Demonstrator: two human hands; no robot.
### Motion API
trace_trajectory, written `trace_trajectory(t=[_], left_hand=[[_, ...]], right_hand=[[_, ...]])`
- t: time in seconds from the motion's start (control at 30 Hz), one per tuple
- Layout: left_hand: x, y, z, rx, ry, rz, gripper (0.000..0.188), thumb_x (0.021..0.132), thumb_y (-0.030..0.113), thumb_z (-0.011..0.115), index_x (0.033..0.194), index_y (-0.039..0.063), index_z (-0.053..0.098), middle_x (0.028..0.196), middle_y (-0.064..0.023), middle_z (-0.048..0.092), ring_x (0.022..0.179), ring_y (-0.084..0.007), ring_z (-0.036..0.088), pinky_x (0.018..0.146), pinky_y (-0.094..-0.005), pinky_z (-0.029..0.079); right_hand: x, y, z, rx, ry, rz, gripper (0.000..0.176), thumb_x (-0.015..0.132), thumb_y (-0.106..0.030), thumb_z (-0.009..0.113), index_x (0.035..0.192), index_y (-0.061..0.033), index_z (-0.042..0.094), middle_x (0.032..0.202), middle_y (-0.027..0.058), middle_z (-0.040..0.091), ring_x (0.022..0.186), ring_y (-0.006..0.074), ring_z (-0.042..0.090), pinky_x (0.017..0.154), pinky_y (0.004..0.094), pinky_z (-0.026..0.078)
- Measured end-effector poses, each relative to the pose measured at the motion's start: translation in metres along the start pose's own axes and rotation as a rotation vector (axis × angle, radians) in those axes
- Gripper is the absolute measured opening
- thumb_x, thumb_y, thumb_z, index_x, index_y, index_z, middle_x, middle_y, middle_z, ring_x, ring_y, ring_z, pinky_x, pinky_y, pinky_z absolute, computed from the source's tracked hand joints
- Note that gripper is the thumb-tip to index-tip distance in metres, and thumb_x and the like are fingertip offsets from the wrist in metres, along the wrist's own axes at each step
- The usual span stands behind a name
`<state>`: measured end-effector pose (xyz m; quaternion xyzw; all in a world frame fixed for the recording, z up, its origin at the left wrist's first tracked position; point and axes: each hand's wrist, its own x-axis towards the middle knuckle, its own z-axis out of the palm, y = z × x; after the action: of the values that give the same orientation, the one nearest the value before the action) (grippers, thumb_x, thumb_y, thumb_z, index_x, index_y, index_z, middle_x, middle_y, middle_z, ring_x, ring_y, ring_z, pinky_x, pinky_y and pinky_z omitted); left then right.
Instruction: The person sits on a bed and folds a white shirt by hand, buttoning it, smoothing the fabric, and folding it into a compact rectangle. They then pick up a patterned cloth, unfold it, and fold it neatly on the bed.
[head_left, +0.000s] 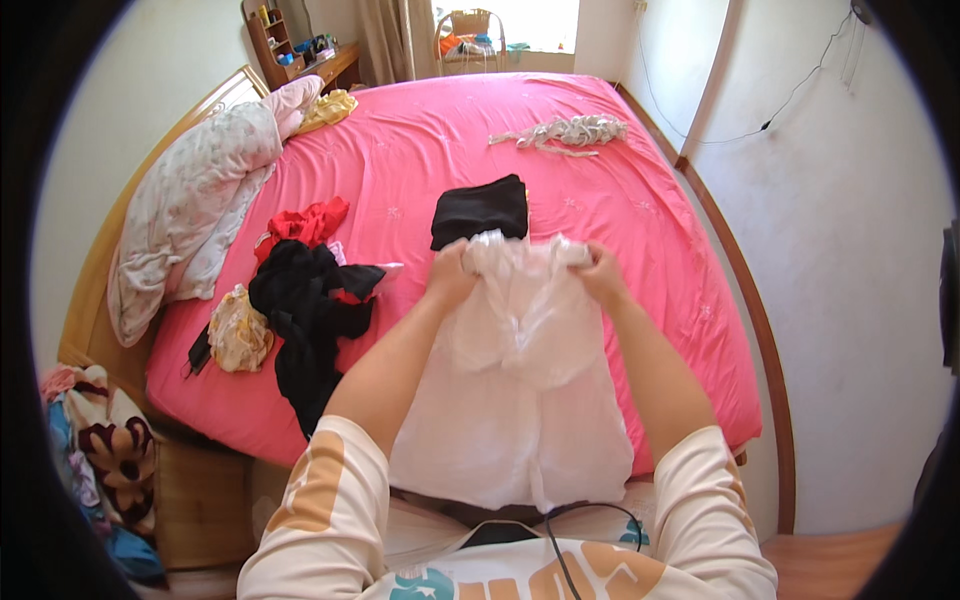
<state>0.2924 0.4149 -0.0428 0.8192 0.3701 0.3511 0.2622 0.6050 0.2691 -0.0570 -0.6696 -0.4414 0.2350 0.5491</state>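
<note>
A sheer white garment (517, 360) hangs spread between my two hands, its lower part draping down in front of my body over the near edge of the bed. My left hand (452, 274) grips one upper corner, near the collar. The opposite upper corner is pinched in my right hand (604, 271). Just beyond the garment lies a folded black cloth (480, 210), partly covered by the collar. To the left is a loose heap with a black garment (304, 300), a red garment (307, 223) and a crumpled cream-and-yellow cloth (240, 330).
Pink bedding (405, 142) covers the bed. A patterned blanket (199, 180) leans on the headboard beside a yellow cloth (330, 109). A ruffled grey-white item (574, 133) lies far right. Textiles (112, 457) pile at lower left. A chair (471, 41) stands by the window.
</note>
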Motion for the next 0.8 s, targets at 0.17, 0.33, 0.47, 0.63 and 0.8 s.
trace_trajectory(t=[0.17,0.33,0.47,0.63,0.8], left_hand=[[0.035,0.032,-0.039,-0.009,0.193,0.026,0.034,0.088,0.02,0.087,0.111,0.005,0.067,0.112,-0.0254,0.076,0.113,-0.0517,0.071,0.091,-0.0563,0.057],[0.013,0.046,-0.086,0.022,0.168,0.176,0.033,0.089,0.018,0.085,0.113,0.005,0.066,0.115,-0.0238,0.076,0.111,-0.0513,0.072,0.092,-0.0554,0.059],[-0.059,0.04,-0.11,0.21,0.184,0.445,0.033,0.085,0.012,0.084,0.113,0.005,0.069,0.114,-0.0137,0.078,0.108,-0.0422,0.075,0.093,-0.0469,0.061],[-0.161,0.024,-0.125,0.333,-0.064,0.698,0.017,0.083,0.007,0.076,0.099,0.011,0.071,0.12,-0.0083,0.078,0.117,-0.0313,0.077,0.096,-0.0446,0.061],[-0.237,0.008,-0.115,0.528,-0.209,0.791,0.01,0.088,0.011,0.074,0.097,0.012,0.071,0.131,-0.0067,0.075,0.127,-0.029,0.073,0.106,-0.046,0.057]], right_hand=[[0.028,-0.073,-0.019,-0.184,0.045,-0.276,0.032,0.09,-0.006,0.087,0.121,-0.0012,0.079,0.11,0.0188,0.082,0.105,0.0325,0.078,0.092,0.0439,0.058],[-0.011,-0.123,-0.027,-0.287,0.124,-0.526,0.028,0.091,-0.01,0.085,0.112,0.0025,0.072,0.112,0.0228,0.075,0.107,0.0455,0.07,0.092,0.0505,0.056],[-0.106,-0.117,-0.048,-0.447,-0.028,-0.633,0.031,0.084,0.003,0.074,0.115,0.0008,0.071,0.118,0.0213,0.074,0.118,0.0456,0.071,0.1,0.0497,0.059],[-0.218,-0.087,-0.066,-0.698,-0.213,-0.705,0.036,0.076,0.0,0.075,0.111,-0.0069,0.074,0.133,0.0144,0.072,0.131,0.0397,0.067,0.105,0.0528,0.055],[-0.287,-0.051,-0.059,-0.938,-0.343,-0.74,0.027,0.084,-0.006,0.071,0.109,-0.0132,0.075,0.142,0.0134,0.069,0.141,0.0366,0.06,0.113,0.0551,0.047]])
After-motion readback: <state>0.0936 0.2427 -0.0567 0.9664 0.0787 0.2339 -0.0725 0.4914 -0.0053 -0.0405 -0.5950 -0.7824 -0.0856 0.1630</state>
